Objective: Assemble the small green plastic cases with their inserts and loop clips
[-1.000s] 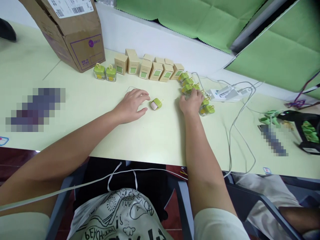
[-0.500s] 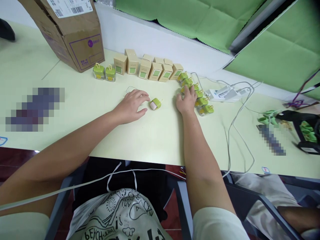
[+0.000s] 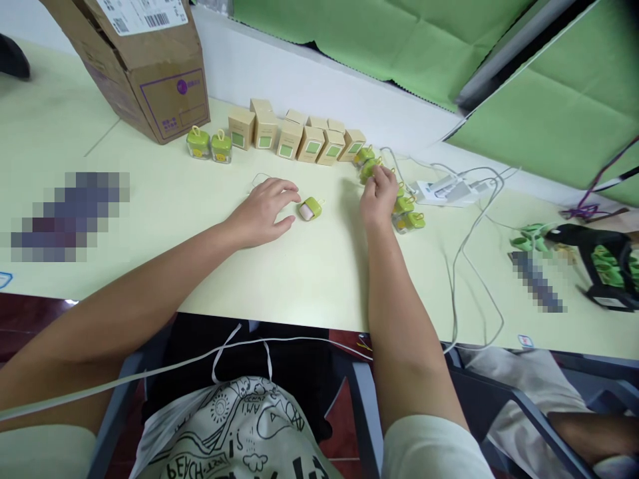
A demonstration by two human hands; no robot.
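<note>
On the table my left hand [image 3: 264, 211] rests with fingers spread and apart, holding nothing. Just right of its fingertips lies a small green case [image 3: 311, 209] tipped on its side, a whitish face towards me and a loop at its far end. My right hand [image 3: 379, 194] is over a slanting row of clear little cases with green lids [image 3: 409, 221] and loops. Its fingers are closed together among them and cover part of the row; whatever they grip is hidden. A green-lidded case [image 3: 368, 169] shows just left of the fingers.
Several small cardboard boxes [image 3: 289, 138] line the wall, with two green-lidded cases [image 3: 221, 146] to their left beside a large carton [image 3: 172, 100]. White cables [image 3: 462, 249] and a power strip [image 3: 446, 189] lie to the right. Another person's leg [image 3: 529, 386] shows at lower right.
My right hand has lifted slightly and moved a little right, its fingers drawn together from a spread reach over the cases. My left hand and the tipped case have stayed put.
</note>
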